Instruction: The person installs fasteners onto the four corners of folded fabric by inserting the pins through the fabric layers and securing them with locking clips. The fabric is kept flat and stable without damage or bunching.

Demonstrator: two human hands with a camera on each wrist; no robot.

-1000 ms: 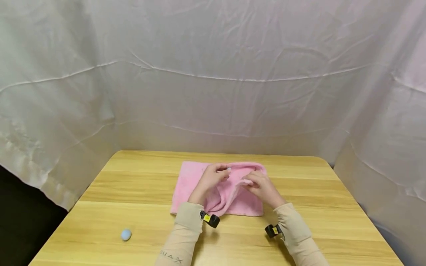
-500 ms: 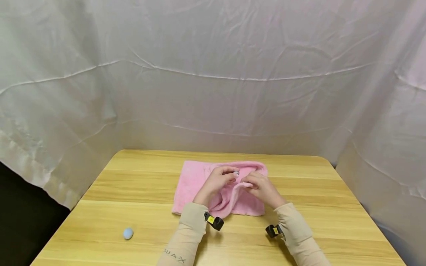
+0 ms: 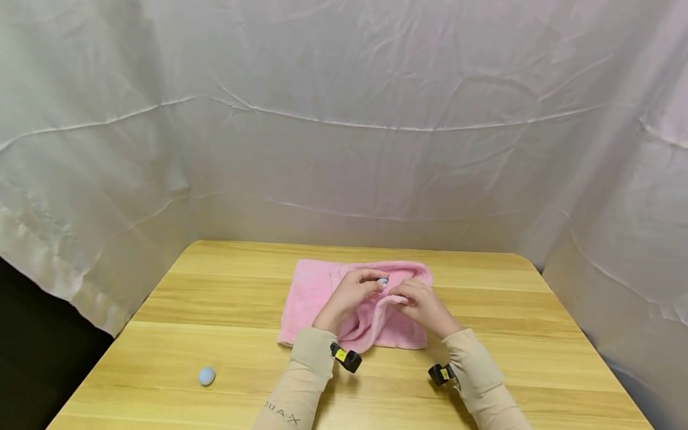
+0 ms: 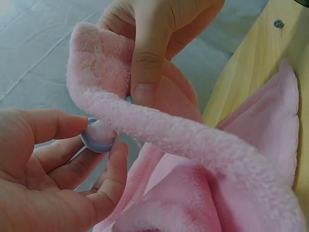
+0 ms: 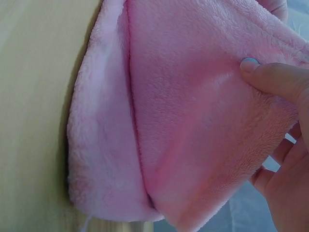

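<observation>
In the left wrist view my left hand (image 4: 63, 179) pinches a small round cap (image 4: 99, 135), light blue at the rim and whitish in the middle, between thumb and fingertips. Close beside it is the raised edge of a pink plush cloth (image 4: 183, 135). My right hand (image 3: 421, 304) grips that edge, thumb on one face and fingers behind. A bit of blue shows at the right thumb's tip in both wrist views. The rest of the cloth lies loosely folded on the table, as seen from the head. The fingers behind the cloth are partly hidden.
A light blue round piece (image 3: 206, 376) rests at the left front of the wooden table (image 3: 161, 334). Pale grey curtains (image 3: 344, 161) enclose the table's back and sides. Each wrist bears a small black camera (image 3: 352, 361).
My left hand has moved right, closer to my right hand, and the blue cap shows more plainly at its fingertips. The right hand keeps its grip on the cloth, nearly still.
</observation>
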